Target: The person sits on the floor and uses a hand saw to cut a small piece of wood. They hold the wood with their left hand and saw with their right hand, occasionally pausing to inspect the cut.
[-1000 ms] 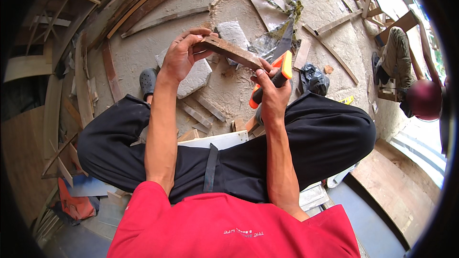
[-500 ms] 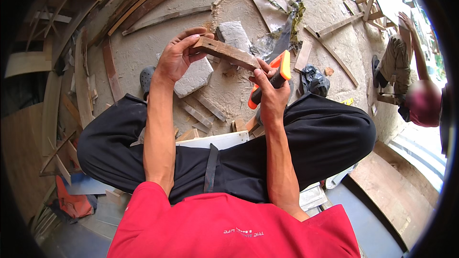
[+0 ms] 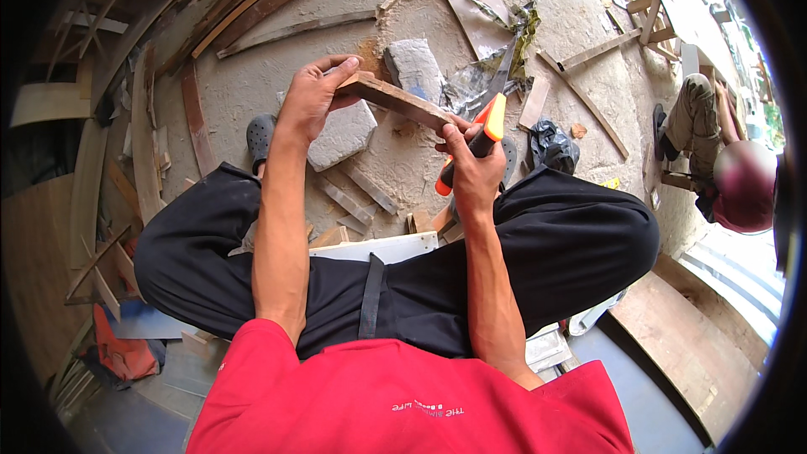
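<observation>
A short brown piece of wood (image 3: 403,104) is held up in front of me, slanting down to the right. My left hand (image 3: 313,99) grips its left end between thumb and fingers. At the other end, the thumb and fingertips of my right hand (image 3: 476,170) pinch the wood. That same hand is wrapped round the orange and black handle of a handsaw (image 3: 496,118). The saw's blade (image 3: 505,65) points away from me, beyond the wood. Part of the handle is hidden by my right fingers.
Two pale blocks (image 3: 343,136) (image 3: 414,67) lie beyond my lap. Offcuts (image 3: 345,204) and a black plastic bag (image 3: 553,147) are on the floor. Boards (image 3: 145,139) lean at left. Another person (image 3: 702,118) sits at far right beside a wooden frame (image 3: 651,25).
The piece of wood has turned in my hands and its left end has dipped slightly. The saw has tilted, showing its handle more edge-on. The other person's raised arm has come down.
</observation>
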The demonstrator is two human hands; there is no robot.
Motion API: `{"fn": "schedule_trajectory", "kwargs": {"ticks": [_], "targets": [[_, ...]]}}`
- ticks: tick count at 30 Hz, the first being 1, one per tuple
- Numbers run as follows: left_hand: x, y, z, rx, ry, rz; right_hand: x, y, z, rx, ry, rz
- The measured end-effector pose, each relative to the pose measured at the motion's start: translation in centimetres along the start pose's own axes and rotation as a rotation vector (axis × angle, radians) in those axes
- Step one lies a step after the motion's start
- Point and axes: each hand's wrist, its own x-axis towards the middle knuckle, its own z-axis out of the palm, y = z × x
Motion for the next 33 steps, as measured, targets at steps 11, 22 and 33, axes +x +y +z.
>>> {"fn": "schedule_trajectory", "kwargs": {"ticks": [11,22,33], "targets": [[-0.6,0.8,-0.4,0.048,-0.092,0.041,0.5,1.2,-0.3,-0.014,-0.037,-0.095],[0.6,-1.5,0.7,-0.137,-0.137,0.114,0.0,0.4,0.5,-0.021,-0.002,0.082],[3.9,-8.4,-1.7,-0.192,0.242,0.132,0.4,1.6,-0.3,-0.048,-0.005,0.136]]}}
